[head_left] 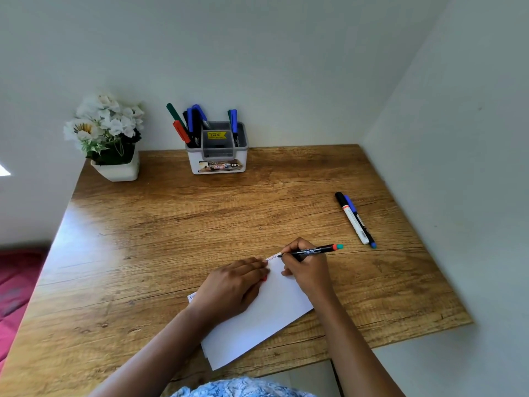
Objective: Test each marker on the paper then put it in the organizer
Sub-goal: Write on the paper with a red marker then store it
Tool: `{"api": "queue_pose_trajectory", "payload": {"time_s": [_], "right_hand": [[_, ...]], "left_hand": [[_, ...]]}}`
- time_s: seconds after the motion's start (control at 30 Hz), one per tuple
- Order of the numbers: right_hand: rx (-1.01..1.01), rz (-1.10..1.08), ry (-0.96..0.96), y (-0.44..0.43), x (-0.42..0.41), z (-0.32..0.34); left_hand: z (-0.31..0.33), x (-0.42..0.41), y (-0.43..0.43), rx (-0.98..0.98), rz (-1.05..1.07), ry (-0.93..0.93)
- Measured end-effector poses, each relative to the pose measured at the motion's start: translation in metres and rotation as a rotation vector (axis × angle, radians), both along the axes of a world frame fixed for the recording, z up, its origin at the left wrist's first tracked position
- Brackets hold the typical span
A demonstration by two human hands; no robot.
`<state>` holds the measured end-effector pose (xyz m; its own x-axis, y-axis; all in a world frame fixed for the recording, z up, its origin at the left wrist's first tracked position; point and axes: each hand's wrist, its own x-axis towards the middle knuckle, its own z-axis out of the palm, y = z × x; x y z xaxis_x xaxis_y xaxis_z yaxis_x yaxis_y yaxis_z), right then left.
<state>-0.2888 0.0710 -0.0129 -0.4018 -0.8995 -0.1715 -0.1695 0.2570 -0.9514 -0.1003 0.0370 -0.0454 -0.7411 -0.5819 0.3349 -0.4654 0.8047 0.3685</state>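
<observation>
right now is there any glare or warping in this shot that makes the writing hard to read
Head view: a pale sheen washes the left of the table; wide-angle warping bows its edges; the writing on the paper by the marker tip is too small and soft to read.

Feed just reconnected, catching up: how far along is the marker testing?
Looks done: several capped markers stand in the white-and-grey plastic organizer. In hand: the right hand holds a black marker with a teal end, tip at the far corner of the white paper sheet; the left hand presses it flat. Left: a white-barrelled marker and a blue-capped black marker lie on the wooden table.
</observation>
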Motion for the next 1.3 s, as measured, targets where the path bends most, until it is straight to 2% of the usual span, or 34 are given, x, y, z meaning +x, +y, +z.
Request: {"api": "queue_pose_trajectory", "payload": {"time_s": [0.53,0.77,0.97,1.13,1.23,1.3], "right_hand": [[0.032,0.052,0.005,-0.001,0.0,0.002],[-0.028,-0.115,-0.188,-0.004,-0.004,0.005],[-0.026,-0.091,-0.256,-0.005,-0.004,0.012],[0.047,0.014,-0.123,-0.003,-0.007,0.018],[-0.01,-0.004,-0.166,-0.003,-0.005,0.026],[-0.059,0.011,-0.215,-0.004,-0.003,0.035]], "left_hand": [[0.001,-0.001,0.0,0.012,0.001,0.011],[0.003,-0.002,0.001,-0.002,0.0,0.033],[0.005,-0.003,-0.002,0.034,0.01,0.039],[0.015,-0.001,-0.007,0.02,-0.038,-0.049],[0.025,-0.002,-0.006,0.087,0.052,-0.02],[0.037,-0.005,-0.007,0.19,0.189,0.121]]}}
